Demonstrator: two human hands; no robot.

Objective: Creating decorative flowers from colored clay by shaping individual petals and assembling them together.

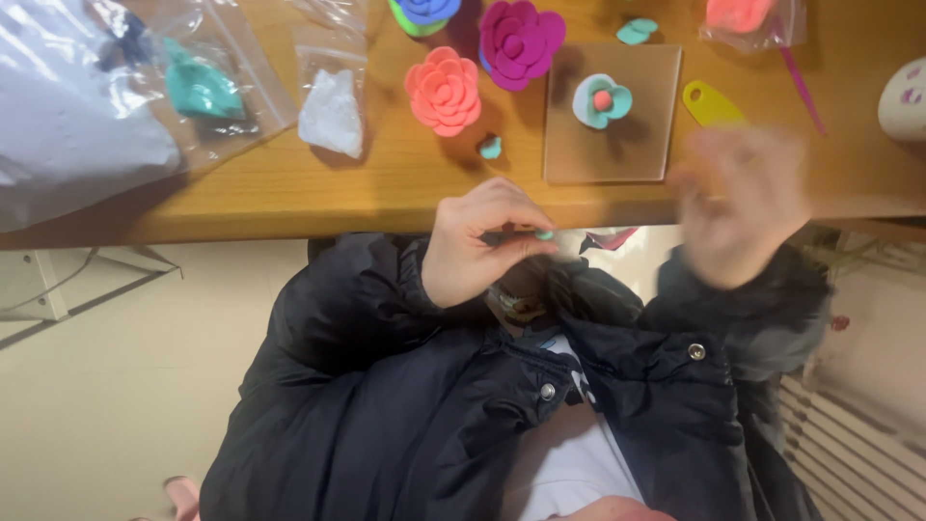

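Observation:
My left hand is held at the table's front edge, its fingertips pinched on a small teal clay piece. My right hand is blurred beside it, fingers spread, holding nothing that I can make out. On a clear square board sits a small teal clay flower with a pink centre. Behind it lie a coral clay rose and a magenta clay rose. A teal clay lump rests on the wooden table.
Plastic bags lie at left: one with white clay, one with teal clay. A yellow plastic tool, a pink stick, a bagged pink clay and teal bits are at the back right. My dark jacket fills the foreground.

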